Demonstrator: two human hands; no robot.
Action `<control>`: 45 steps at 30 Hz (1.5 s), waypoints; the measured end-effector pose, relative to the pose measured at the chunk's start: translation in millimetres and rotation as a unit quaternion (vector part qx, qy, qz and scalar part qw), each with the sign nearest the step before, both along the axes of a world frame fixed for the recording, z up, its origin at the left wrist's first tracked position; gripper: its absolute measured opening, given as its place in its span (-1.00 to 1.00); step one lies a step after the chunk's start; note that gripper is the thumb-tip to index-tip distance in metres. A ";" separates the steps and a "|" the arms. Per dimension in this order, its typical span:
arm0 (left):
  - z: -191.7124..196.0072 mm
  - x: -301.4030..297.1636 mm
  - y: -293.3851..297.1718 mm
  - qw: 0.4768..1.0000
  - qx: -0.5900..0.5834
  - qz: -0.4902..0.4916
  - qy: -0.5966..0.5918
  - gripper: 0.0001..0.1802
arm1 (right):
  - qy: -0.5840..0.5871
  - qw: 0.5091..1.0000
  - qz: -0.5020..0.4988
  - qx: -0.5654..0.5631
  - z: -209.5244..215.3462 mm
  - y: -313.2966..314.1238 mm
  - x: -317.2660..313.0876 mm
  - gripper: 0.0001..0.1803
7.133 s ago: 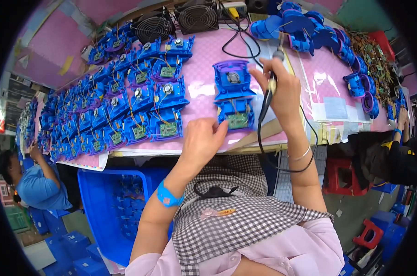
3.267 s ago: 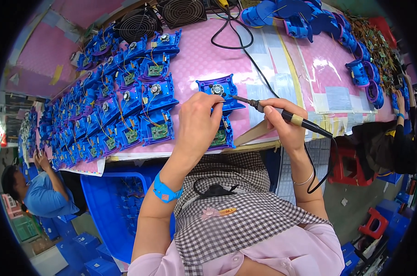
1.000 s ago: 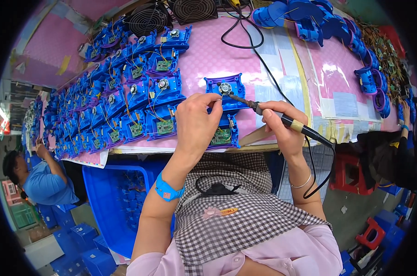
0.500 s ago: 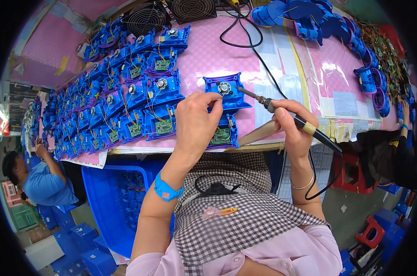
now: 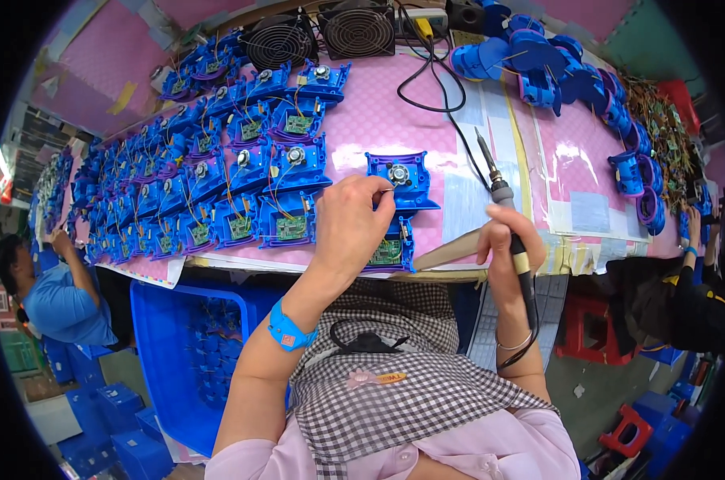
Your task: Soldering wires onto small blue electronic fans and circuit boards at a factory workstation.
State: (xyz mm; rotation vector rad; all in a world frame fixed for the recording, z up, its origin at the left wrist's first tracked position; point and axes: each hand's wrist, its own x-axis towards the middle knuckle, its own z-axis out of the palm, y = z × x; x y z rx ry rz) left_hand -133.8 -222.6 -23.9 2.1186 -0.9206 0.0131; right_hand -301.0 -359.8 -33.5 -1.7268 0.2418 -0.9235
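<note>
My right hand (image 5: 513,244) is closed round the handle of a soldering iron (image 5: 502,192), whose tip points up and away from the work. Just in front of me lies a blue plastic housing (image 5: 414,192) with a round speaker (image 5: 398,174) set in it. My left hand (image 5: 353,220) is at the housing's left side, thumb and forefinger pinched near the speaker on what looks like a thin wire end. A green circuit board (image 5: 388,253) shows in the lower blue part, partly behind my left hand.
Rows of similar blue housings (image 5: 242,160) fill the table's left. Two black fans (image 5: 358,30) stand at the back, near a looped black cable (image 5: 414,96). Blue round parts (image 5: 542,52) lie back right. A blue bin (image 5: 166,352) stands below the table. People work at both sides.
The soldering iron has swung from beside the speaker to pointing upward, as my right hand moved lower and turned. My left hand keeps its pinch near the speaker.
</note>
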 end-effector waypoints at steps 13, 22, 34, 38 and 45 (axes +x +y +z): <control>0.2 3.3 -1.2 0.999 -0.009 -0.024 0.021 -0.88 | 0.139 0.965 0.070 -0.210 13.4 6.4 17.7 -0.44; 19.9 6.9 30.8 0.983 -0.161 0.041 0.083 -0.89 | 0.208 0.941 0.162 -0.214 2.6 31.4 32.3 -0.36; 14.9 5.6 141.1 0.721 -0.429 0.026 0.544 -0.86 | 0.052 0.948 0.119 -0.290 37.5 46.9 190.5 -0.33; 8.5 7.5 162.9 0.709 -0.461 0.028 0.533 -0.85 | 0.037 0.946 0.117 -0.300 22.8 68.2 259.1 -0.37; 17.5 4.3 182.2 0.605 -0.615 0.095 0.496 -0.84 | 0.071 0.950 0.138 -0.270 46.5 130.8 181.0 -0.61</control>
